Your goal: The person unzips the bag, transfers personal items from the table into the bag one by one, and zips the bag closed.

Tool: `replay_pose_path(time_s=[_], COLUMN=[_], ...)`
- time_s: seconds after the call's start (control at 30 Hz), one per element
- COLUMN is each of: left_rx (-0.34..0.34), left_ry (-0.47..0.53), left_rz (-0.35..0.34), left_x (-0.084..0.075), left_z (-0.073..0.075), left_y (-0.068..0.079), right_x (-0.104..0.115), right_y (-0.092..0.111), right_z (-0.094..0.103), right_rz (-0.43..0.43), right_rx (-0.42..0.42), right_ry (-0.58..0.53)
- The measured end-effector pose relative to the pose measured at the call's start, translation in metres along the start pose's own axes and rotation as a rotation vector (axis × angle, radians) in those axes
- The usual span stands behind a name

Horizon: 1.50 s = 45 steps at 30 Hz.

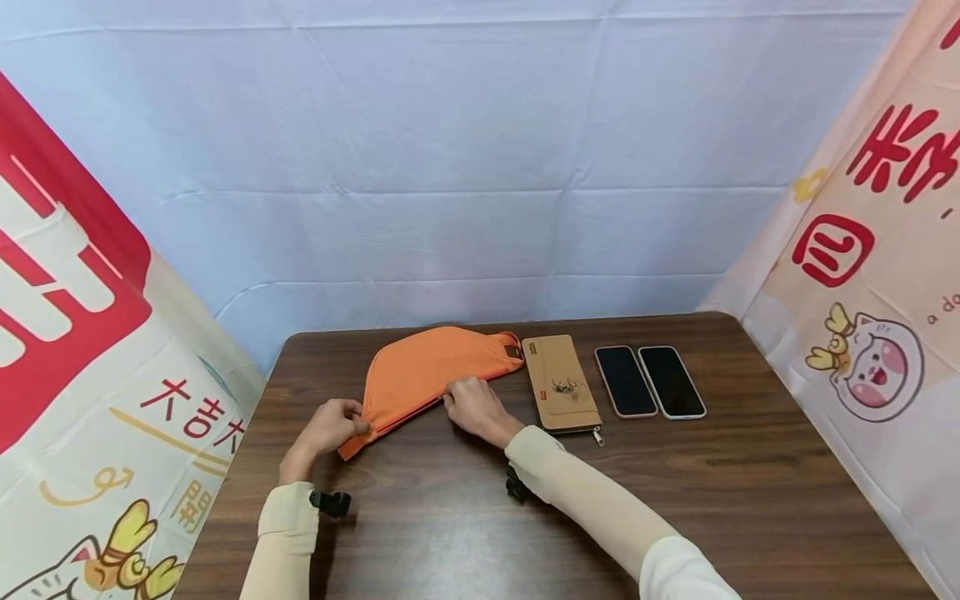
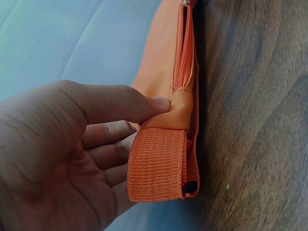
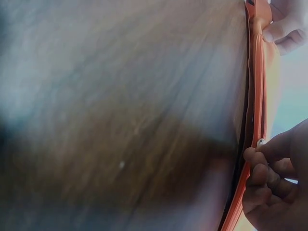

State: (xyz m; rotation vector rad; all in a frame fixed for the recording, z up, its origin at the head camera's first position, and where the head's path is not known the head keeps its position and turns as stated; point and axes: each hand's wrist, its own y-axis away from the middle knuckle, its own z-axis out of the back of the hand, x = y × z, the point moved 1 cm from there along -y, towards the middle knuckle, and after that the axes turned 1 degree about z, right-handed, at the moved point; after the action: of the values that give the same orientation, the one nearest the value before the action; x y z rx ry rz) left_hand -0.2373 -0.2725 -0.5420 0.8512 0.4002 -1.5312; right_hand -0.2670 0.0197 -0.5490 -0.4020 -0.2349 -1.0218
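A: Two cream fabric sleeves (image 1: pixel 600 507) reach in nearest us, over a dark brown wood-grain desk (image 1: pixel 420 533). Where do the hands end up?

B: Both are at a flat, rounded orange fabric pouch (image 1: pixel 423 371), which lies by the far edge of the desk, left of the middle. The left hand (image 1: pixel 330 427) pinches its left end between thumb and fingers, just beside a folded tab of ribbed orange webbing (image 2: pixel 156 163).

A: And the right hand (image 1: pixel 480 410)?

B: Its fingers are bunched narrow, pinching at a small silver zip slider (image 3: pixel 260 142) — partway along the pouch's near edge.

A: How does the orange zip (image 2: pixel 179 57) sit?

B: Between the two hands its sides stand slightly apart. Beyond the right hand, I can't tell.

A: What else is there?

B: A tan rectangular wallet with a dark printed figure (image 1: pixel 551 367), just beside the pouch's right end — whether they touch, I can't tell. To its right, a black-screened phone with a pinkish rim (image 1: pixel 626 381) lies next to a black-screened phone with a white rim (image 1: pixel 672 381).

A: Behind the desk?

B: A creased, pale blue cloth (image 1: pixel 450 167).
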Motion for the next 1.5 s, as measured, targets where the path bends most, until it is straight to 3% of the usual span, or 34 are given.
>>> replay_pose_path(time_s=[0.83,1.5], left_rx=[0.009,0.025], left_ry=[-0.004,0.053], left_rz=[-0.007,-0.016], left_x=[-0.002,-0.003], left_z=[0.001,0.002], left_y=[0.002,0.002], right_x=[-0.015,-0.025], right_y=[0.003,0.004], right_z=[0.008,0.011], right_rz=[-0.059,-0.081], right_rx=[-0.016,-0.035], right_ry=[-0.004,-0.005])
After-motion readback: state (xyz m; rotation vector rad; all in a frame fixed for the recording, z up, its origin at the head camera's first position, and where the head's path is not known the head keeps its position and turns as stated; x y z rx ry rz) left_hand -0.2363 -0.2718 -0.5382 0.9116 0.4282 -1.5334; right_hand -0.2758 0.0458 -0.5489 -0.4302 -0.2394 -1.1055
